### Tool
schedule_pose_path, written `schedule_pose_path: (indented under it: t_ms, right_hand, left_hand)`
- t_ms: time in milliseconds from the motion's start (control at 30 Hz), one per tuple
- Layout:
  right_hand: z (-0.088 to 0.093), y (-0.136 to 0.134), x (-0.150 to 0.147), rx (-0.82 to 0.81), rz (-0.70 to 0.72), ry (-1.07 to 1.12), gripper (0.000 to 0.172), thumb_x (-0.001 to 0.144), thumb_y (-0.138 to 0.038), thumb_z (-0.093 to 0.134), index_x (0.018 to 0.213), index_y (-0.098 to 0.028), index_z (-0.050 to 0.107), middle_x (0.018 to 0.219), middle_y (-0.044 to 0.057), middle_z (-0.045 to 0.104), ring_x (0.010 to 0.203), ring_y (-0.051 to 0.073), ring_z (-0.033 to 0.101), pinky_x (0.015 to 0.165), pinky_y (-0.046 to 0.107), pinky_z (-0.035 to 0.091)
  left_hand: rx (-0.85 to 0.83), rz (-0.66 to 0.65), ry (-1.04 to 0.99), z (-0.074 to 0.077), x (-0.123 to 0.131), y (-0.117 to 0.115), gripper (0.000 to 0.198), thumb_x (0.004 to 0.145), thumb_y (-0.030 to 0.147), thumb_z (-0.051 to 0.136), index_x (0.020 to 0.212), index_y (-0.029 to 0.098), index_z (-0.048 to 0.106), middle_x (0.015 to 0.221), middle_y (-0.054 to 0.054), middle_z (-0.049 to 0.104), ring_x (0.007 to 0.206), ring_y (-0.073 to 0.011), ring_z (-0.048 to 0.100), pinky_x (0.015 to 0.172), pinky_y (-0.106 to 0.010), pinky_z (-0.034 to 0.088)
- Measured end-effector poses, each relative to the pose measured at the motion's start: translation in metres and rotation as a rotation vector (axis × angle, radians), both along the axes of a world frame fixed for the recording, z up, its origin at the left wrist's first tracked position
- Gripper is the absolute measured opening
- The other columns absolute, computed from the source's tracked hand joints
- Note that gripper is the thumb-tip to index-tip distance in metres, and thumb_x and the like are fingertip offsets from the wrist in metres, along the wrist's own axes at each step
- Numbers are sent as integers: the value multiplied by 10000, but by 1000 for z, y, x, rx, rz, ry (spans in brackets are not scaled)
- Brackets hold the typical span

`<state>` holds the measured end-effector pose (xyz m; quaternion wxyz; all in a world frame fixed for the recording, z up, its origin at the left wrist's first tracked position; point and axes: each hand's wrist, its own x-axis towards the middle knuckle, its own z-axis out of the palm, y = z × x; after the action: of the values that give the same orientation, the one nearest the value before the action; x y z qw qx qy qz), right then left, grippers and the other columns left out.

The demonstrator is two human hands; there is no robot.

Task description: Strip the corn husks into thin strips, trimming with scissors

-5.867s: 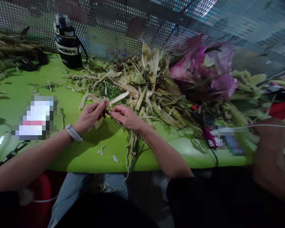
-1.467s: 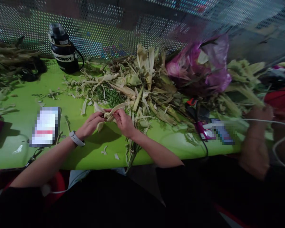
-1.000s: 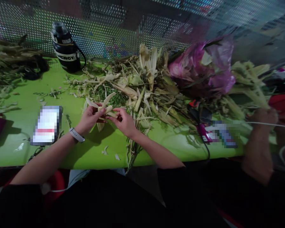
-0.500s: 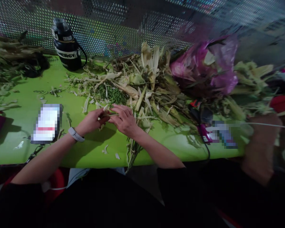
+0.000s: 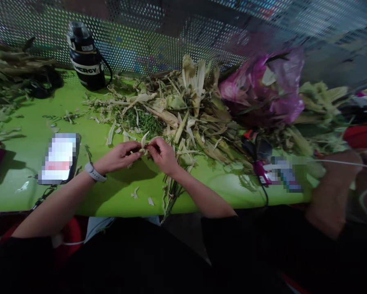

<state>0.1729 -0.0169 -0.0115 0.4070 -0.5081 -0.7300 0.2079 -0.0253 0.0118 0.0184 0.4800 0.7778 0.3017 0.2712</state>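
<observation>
My left hand, with a white watch on the wrist, has its fingers closed in a pinch on a pale corn husk strip. From the other side, my right hand pinches the same strip, its fingers curled. One end of the strip sticks up between the fingertips; its lower part is mostly hidden by them. Just beyond the hands lies a heap of dry corn husks, with a tuft of thin green stems at its near left side. Thin stalks hang over the table edge beside my right forearm.
On the green table, a lit phone lies left and a dark bottle stands behind it. A pink plastic bag rests at back right. Another phone, a cable and another person's arm are at right.
Both hands have shifted and drawn their fingertips together. My right fingers, stretched out before, are now curled into a pinch. The strip's end now stands up between the hands.
</observation>
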Motion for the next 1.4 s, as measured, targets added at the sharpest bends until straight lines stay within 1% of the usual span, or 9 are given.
schedule_pose_path:
  t_ms: [167,333,500,600,767,967,1167,1267,1400]
  right_hand:
    - [-4,-5,-7,-131,-44,151,354,938,-567,449,841,-228,472,742,18,560,660,164,599,605,300,496]
    - [-10,-6,-13,-323,46,363,380,918,-620,444,886,-242,432,673,-40,499,462,99,547,423,238,439]
    - [-11,-4,-17,-380,48,584,405,862,-620,542,878,-233,423,622,-80,502,400,67,523,340,176,364]
    - [-14,-1,-17,-419,94,599,375,853,-572,586,942,-229,464,693,-62,553,445,64,537,366,175,386]
    - [-18,0,-12,-327,103,243,280,853,-429,646,1003,-211,553,759,-18,578,566,98,520,502,229,445]
    - [-10,-12,-8,186,28,-493,212,977,-215,446,975,-152,648,942,92,659,707,142,574,613,272,407]
    - [-2,-5,0,433,69,-576,193,980,-204,460,993,-182,652,1078,115,666,1063,228,582,922,373,417]
    - [-1,2,4,297,52,-411,208,992,-291,445,952,-173,612,1068,131,649,1038,228,584,928,384,426]
    - [-2,6,4,-66,101,-51,244,986,-416,435,948,-195,532,817,39,614,738,166,592,691,298,457]
  left_hand:
    - [-60,215,-173,-12,10,-9,308,823,347,692,1076,174,664,986,-86,664,841,-182,623,703,-256,506]
    - [-242,230,-342,-18,16,-10,580,786,264,743,1325,245,531,986,-42,639,697,-99,578,595,-193,472]
    - [-500,269,-460,-33,20,-8,412,767,329,771,1125,191,620,781,-2,640,636,-102,558,560,-208,437]
    - [-434,348,-493,-38,19,-3,326,768,360,768,994,168,632,784,-5,638,691,-114,577,622,-231,456]
    - [-255,482,-405,-38,14,8,232,848,361,678,978,183,607,766,6,589,679,-112,562,639,-244,460]
    - [51,545,-94,-38,11,5,218,875,310,629,1021,168,552,773,-12,575,669,-137,551,600,-260,438]
    - [342,295,60,-29,8,1,204,936,260,506,1105,164,566,951,-86,619,826,-184,572,738,-324,470]
    - [307,156,68,-24,8,2,228,937,218,462,1127,143,564,1006,-118,615,874,-201,577,786,-352,476]
    - [69,56,28,-16,5,0,241,938,220,438,1139,148,549,994,-80,600,900,-190,560,820,-338,465]
